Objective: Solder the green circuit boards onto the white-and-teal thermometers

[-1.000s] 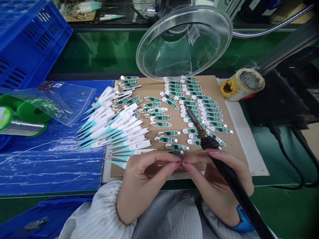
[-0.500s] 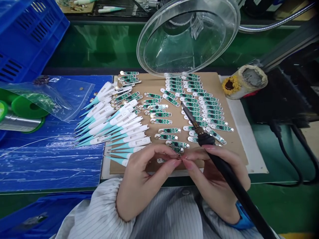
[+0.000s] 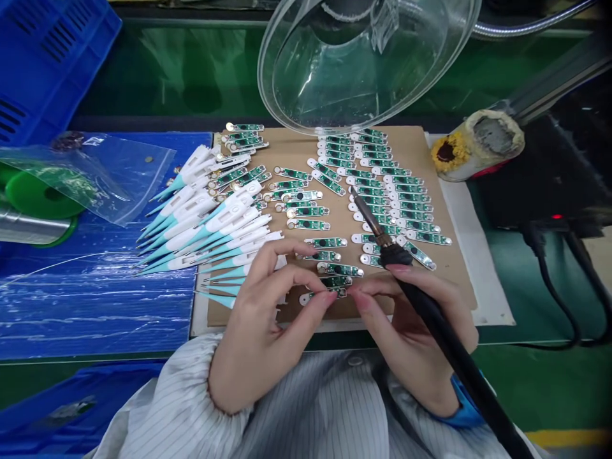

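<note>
My left hand (image 3: 272,312) is closed in a pinch of thumb and forefinger over the nearest green circuit board (image 3: 306,298); anything between the tips is too small to make out. My right hand (image 3: 421,319) holds a soldering iron (image 3: 433,325) by its black handle, its metal tip pointing up and left over the boards. The thumb and a finger of that hand also meet in a pinch, close to the left fingertips. Many small circuit boards (image 3: 414,215) lie in rows on brown cardboard (image 3: 449,280). White and teal digital thermometers (image 3: 191,207) are piled left of my left hand.
A clear round magnifier lens (image 3: 329,83) hangs over the far side. At right stand a crusted holder with yellow sponge (image 3: 449,156) and a black box with cables (image 3: 540,245). Left are a blue crate (image 3: 52,70), a plastic bag (image 3: 129,185) and a solder spool (image 3: 43,229).
My hands have parted slightly, the left moving a little left with its other fingers lifting. More of the nearest board shows. The whole view has shifted slightly, and a red light shows on the black box.
</note>
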A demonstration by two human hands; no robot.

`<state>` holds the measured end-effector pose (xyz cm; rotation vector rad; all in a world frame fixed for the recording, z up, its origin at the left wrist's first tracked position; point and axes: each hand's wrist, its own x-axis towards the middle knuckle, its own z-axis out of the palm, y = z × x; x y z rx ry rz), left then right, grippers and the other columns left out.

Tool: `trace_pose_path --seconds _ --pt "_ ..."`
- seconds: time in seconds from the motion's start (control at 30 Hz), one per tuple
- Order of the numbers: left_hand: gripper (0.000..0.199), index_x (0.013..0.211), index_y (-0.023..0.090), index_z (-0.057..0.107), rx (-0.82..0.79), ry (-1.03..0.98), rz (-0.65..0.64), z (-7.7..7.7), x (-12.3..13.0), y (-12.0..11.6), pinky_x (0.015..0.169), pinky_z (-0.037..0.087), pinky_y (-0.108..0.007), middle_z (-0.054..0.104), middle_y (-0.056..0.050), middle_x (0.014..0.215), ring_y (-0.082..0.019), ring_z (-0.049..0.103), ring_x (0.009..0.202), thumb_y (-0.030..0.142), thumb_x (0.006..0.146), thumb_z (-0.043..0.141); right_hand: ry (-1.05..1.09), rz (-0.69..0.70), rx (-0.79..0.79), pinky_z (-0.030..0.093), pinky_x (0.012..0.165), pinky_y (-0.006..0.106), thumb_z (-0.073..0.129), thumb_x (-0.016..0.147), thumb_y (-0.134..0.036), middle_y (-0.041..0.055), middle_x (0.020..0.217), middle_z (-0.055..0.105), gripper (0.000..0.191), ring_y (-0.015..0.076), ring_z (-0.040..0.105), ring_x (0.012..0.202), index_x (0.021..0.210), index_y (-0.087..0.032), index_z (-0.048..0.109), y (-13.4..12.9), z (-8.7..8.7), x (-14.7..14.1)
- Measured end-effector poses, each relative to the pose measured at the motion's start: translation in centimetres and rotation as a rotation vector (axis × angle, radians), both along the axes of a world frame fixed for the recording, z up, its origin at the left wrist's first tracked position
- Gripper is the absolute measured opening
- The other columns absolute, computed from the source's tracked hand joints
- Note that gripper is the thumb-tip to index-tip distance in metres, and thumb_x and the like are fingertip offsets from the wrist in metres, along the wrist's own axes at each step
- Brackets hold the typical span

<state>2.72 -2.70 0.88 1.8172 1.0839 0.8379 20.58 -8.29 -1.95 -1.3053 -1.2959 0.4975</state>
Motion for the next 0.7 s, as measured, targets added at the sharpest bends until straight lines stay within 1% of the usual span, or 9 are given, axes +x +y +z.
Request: trace_pose_path --seconds 0.07,0.17,0.27,0.33,0.4,0.47,0.5,0.6,0.7 --pt "0.009 0.089 0.021 0.065 0.047 0.084 -0.001 -0.2 -0.3 0.3 0.108 0.041 -0.037 0.054 -0.007 0.126 -0.021 0.052 0.126 0.013 0.093 0.063 -0.021 -0.039 -0.007 0.063 0.073 0.036 0.072 0.083 -0.006 -0.0033 0.086 0.076 0.049 0.0185 0.074 0.073 0.125 -0.030 0.063 0.1 -0.3 0.5" --pt "0.009 0.088 0.020 0.065 0.135 0.222 -0.033 -0.7 -0.7 0.9 0.115 0.036 -0.047 0.051 -0.009 0.137 -0.026 0.045 0.135 0.012 0.093 0.063 -0.034 -0.095 0.035 0.060 0.064 0.033 0.063 0.093 -0.016 -0.0032 0.079 0.074 0.032 0.0151 0.070 0.062 0.123 -0.027 0.068 0.3 -0.9 1.5" --pt "0.010 0.087 0.020 0.064 0.181 0.298 -0.078 -1.2 -0.8 1.3 0.120 0.030 -0.053 0.049 -0.010 0.143 -0.029 0.035 0.144 0.011 0.092 0.061 -0.018 -0.206 0.134 0.053 0.052 0.030 0.068 0.090 -0.022 0.0008 0.093 0.074 0.026 0.0124 0.064 0.054 0.114 -0.028 0.074 0.5 -1.5 2.6" --pt "0.011 0.086 0.019 0.064 0.185 0.321 -0.096 -1.3 -0.7 1.4 0.122 0.028 -0.053 0.048 -0.011 0.146 -0.029 0.031 0.147 0.011 0.092 0.060 0.006 -0.278 0.098 0.050 0.049 0.029 0.071 0.088 -0.021 0.0035 0.100 0.074 0.023 0.0112 0.062 0.053 0.109 -0.028 0.077 0.5 -1.8 3.0" --pt "0.011 0.086 0.019 0.065 0.182 0.339 -0.100 -1.4 -0.7 1.5 0.123 0.028 -0.053 0.047 -0.011 0.148 -0.030 0.028 0.149 0.012 0.092 0.060 0.032 -0.269 0.050 0.046 0.044 0.028 0.070 0.090 -0.031 0.0038 0.089 0.073 0.016 0.0104 0.057 0.047 0.103 -0.026 0.078 0.2 -2.0 3.2" --pt "0.011 0.086 0.019 0.065 0.182 0.354 -0.108 -1.4 -0.7 1.6 0.123 0.027 -0.054 0.046 -0.011 0.149 -0.030 0.028 0.150 0.012 0.092 0.060 0.034 -0.235 0.044 0.041 0.039 0.027 0.063 0.094 -0.045 0.0029 0.073 0.069 0.025 0.0111 0.054 0.043 0.094 -0.024 0.078 0.0 -2.0 3.2" --pt "0.011 0.086 0.018 0.066 0.182 0.362 -0.116 -1.4 -0.7 1.7 0.123 0.027 -0.054 0.045 -0.011 0.150 -0.030 0.027 0.150 0.012 0.092 0.060 0.028 -0.224 0.048 0.039 0.036 0.027 0.061 0.094 -0.047 0.0028 0.069 0.067 0.029 0.0118 0.054 0.043 0.090 -0.024 0.078 -0.2 -2.0 3.1" --pt "0.011 0.084 0.017 0.067 0.188 0.381 -0.134 -1.3 -0.7 1.9 0.125 0.026 -0.049 0.044 -0.012 0.151 -0.029 0.026 0.150 0.013 0.093 0.060 0.027 -0.221 0.030 0.035 0.033 0.029 0.060 0.095 -0.039 0.0028 0.066 0.066 0.025 0.0139 0.054 0.043 0.083 -0.025 0.076 -0.2 -2.0 2.7" --pt "0.012 0.083 0.017 0.067 0.181 0.395 -0.146 -1.3 -0.7 2.1 0.125 0.025 -0.047 0.045 -0.012 0.151 -0.028 0.026 0.151 0.014 0.093 0.060 0.003 -0.225 0.072 0.031 0.032 0.033 0.059 0.094 -0.033 0.0013 0.055 0.059 0.023 0.0155 0.049 0.038 0.079 -0.028 0.075 0.0 -2.2 2.4"
